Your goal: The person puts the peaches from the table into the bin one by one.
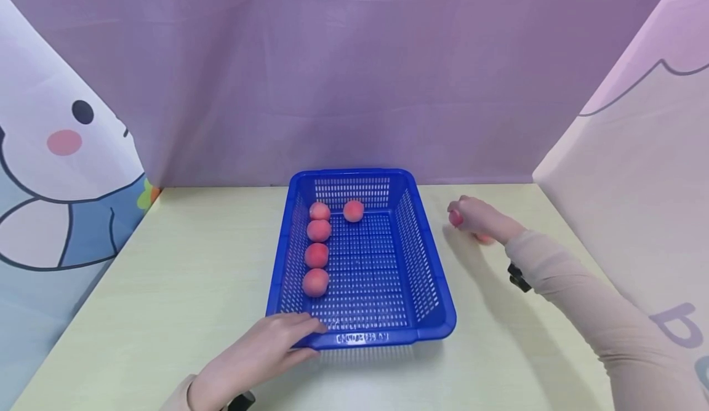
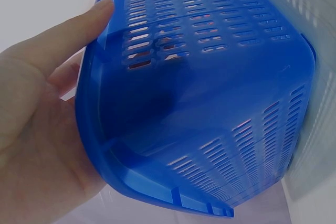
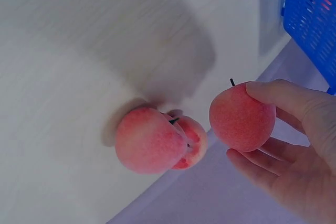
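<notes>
A blue perforated plastic basket (image 1: 429, 263) stands in the middle of the table. My left hand (image 1: 271, 343) grips its near rim at the left corner; in the left wrist view the thumb (image 2: 86, 27) lies along the outside of the rim. Inside, several pink-red peaches (image 1: 317, 255) line the left wall, and one more peach (image 1: 353, 211) sits near the far wall. To the right of the basket, my right hand (image 1: 479, 217) pinches a peach (image 3: 242, 119) with a short dark stem between thumb and fingers. Two other peaches (image 3: 149, 142) lie close together on the table beside that hand.
The pale table (image 1: 194, 263) ends at a purple cloth backdrop (image 1: 354, 72). Printed cloth panels stand at the left (image 1: 50, 171) and right (image 1: 637, 165). A dark wrist device (image 1: 519, 277) sits on the right sleeve.
</notes>
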### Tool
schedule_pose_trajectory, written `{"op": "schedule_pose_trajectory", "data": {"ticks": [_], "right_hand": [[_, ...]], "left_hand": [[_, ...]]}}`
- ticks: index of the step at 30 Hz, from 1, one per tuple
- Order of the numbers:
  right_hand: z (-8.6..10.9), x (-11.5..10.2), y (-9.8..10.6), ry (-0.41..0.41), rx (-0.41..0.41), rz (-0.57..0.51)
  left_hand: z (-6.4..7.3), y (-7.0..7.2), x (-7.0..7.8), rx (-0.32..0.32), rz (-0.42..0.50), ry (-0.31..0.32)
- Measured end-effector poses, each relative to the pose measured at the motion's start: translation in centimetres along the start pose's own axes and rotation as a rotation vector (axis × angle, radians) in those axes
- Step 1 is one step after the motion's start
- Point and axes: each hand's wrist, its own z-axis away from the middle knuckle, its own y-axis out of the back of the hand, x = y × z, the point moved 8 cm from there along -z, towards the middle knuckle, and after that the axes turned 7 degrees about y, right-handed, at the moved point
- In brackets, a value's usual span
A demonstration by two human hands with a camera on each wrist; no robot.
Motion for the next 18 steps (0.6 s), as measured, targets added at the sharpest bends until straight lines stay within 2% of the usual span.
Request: {"op": "schedule_pose_trajectory", "data": {"ticks": [5,12,15,18], "right_hand": [[-0.1,0.0,0.8,-0.007,-0.018,0.031],[-0.5,-0.7,2.2,0.035,-0.002,0.086],[-0.5,-1.0,2.8,0.040,-0.003,0.068],[-0.5,-1.1,3.4,0.006,-0.008,-0.020]], "left_hand": [[0.0,0.0,0.0,0.005,-0.002,-0.004],[-0.1,0.1,-0.1,0.000,0.003,0.003],[-0.1,0.0,-0.1,-0.002,0.002,0.005],[-0.1,0.0,-0.1,-0.007,0.008,0.008]]}}
